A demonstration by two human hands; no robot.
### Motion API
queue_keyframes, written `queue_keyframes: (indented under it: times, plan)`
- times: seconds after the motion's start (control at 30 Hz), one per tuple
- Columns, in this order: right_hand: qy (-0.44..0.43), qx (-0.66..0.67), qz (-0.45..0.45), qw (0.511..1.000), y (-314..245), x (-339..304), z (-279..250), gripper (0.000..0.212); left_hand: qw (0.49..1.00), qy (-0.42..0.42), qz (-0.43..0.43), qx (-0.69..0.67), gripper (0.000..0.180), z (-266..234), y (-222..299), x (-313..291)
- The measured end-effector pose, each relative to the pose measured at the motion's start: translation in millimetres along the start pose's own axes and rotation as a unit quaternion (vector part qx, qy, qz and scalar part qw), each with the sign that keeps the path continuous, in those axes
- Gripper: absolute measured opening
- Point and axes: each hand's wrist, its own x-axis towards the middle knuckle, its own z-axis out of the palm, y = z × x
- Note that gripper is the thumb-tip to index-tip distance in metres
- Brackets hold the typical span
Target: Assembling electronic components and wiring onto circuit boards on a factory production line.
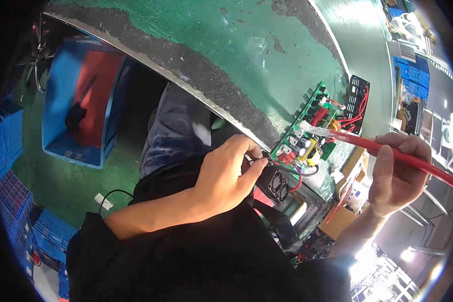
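Observation:
A green circuit board [314,108] stands at the table's edge, crowded with coils, capacitors and a yellow transformer [313,156]. My right hand [400,173] is closed round a long red stick [360,140], whose whitish, smeared tip rests on or just above the board's parts; I cannot tell whether it touches. At the board's near corner, the thumb and forefinger of my left hand [225,171] pinch a black cable [307,174]. Below that lies a black fan unit [278,184]. Red wires run from the board to a black slotted panel [355,100] behind it.
The worn green tabletop [201,30] has a metal-edged rim near my lap. A blue bin [55,100] with a red bottom and a dark object stands at left. Blue crates [15,201] are stacked beyond it. A cardboard box [337,224] sits below the right hand.

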Motion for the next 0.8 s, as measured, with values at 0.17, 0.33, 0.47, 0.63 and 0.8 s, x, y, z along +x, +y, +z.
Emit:
queue_keyframes:
  times: [0.17, 0.33, 0.47, 0.63, 0.8]
  plan:
    - [0.023, 0.009, -0.010, 1.000, 4, -2, -5, 0.031, 1.000, -0.003, 0.003, 0.018, 0.016, -1, 0, 0]
    - [0.060, 0.004, -0.032, 0.998, 9, -8, -13, 0.027, 1.000, -0.018, 0.000, 0.017, 0.017, -5, 2, -1]
    - [0.247, -0.097, -0.063, 0.962, 28, -49, -78, 0.020, 0.998, -0.033, -0.002, 0.057, 0.013, -18, 14, -4]
    - [0.366, -0.475, 0.144, 0.787, 91, -150, -124, 0.012, 0.979, -0.016, 0.116, 0.168, 0.009, -25, 17, -1]
    - [0.235, -0.495, 0.136, 0.826, 154, -226, -133, 0.018, 0.915, 0.007, 0.268, 0.302, 0.010, -12, 32, 7]
